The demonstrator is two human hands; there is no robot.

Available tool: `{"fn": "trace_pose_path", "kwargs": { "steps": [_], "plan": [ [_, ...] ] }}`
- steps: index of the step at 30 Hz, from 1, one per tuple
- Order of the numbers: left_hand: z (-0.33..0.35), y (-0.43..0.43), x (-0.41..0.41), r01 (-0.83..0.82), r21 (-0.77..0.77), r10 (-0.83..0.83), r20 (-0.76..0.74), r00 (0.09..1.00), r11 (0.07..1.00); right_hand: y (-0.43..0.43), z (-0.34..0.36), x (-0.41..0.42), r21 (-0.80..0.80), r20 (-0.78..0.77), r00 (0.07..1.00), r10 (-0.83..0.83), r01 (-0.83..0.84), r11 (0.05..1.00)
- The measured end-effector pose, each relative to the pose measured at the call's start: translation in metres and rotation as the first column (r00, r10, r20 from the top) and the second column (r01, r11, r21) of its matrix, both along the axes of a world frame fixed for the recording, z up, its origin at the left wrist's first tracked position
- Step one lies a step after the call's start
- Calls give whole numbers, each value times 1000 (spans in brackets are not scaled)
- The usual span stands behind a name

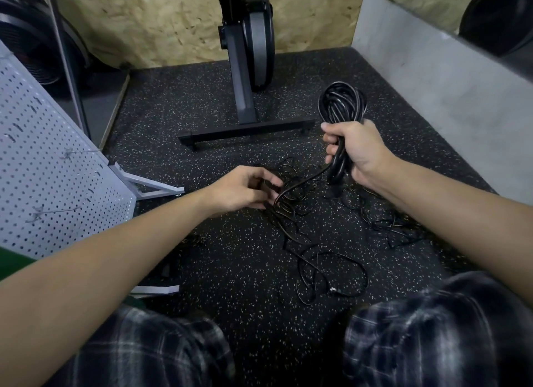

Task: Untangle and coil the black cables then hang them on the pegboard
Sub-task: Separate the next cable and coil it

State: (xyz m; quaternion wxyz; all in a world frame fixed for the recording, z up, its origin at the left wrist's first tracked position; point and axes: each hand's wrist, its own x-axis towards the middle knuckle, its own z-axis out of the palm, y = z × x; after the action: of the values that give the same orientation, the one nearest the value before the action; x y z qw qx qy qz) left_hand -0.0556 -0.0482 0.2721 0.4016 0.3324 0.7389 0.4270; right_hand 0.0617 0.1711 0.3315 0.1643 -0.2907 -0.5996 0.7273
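Observation:
My right hand (353,150) grips a coiled bundle of black cable (341,104), with loops standing above the fist and hanging below it. One strand runs from the bundle down and left to my left hand (245,189), which pinches it. Under both hands a tangle of loose black cables (305,210) spreads over the speckled black floor, with more loops nearer my knees (331,274). The white pegboard (43,156) leans at the left, with metal hooks (69,153) sticking out of it.
A black exercise machine stand (245,104) with a flat foot bar (248,131) rests on the floor behind the cables. A chipboard wall is at the back, a grey wall at the right. The pegboard's white feet (153,186) jut onto the floor. My checked trouser knees fill the bottom.

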Motion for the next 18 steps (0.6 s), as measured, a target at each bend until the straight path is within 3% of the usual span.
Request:
{"fn": "trace_pose_path", "kwargs": {
  "steps": [4,7,11,14,16,18],
  "plan": [
    [-6,-9,-8,61,-189,-92,-159,983,980,11,4,1,28,-8,998,-68,68,997],
    [-3,-13,-12,72,-391,-215,-335,917,918,15,7,0,56,-12,994,-109,109,992],
    [2,-14,-6,38,-559,-287,-365,886,828,11,11,3,59,-19,995,-103,104,993],
    [-5,-8,4,-4,-708,-406,-410,817,706,2,19,6,-19,-78,996,-50,49,999],
    [-6,-3,13,-12,-651,-388,-466,795,759,-4,22,5,-87,-127,992,-13,2,996],
    [-9,4,19,48,-445,-286,-486,826,894,-9,25,4,-139,-172,985,26,-50,989]
  ]
}}
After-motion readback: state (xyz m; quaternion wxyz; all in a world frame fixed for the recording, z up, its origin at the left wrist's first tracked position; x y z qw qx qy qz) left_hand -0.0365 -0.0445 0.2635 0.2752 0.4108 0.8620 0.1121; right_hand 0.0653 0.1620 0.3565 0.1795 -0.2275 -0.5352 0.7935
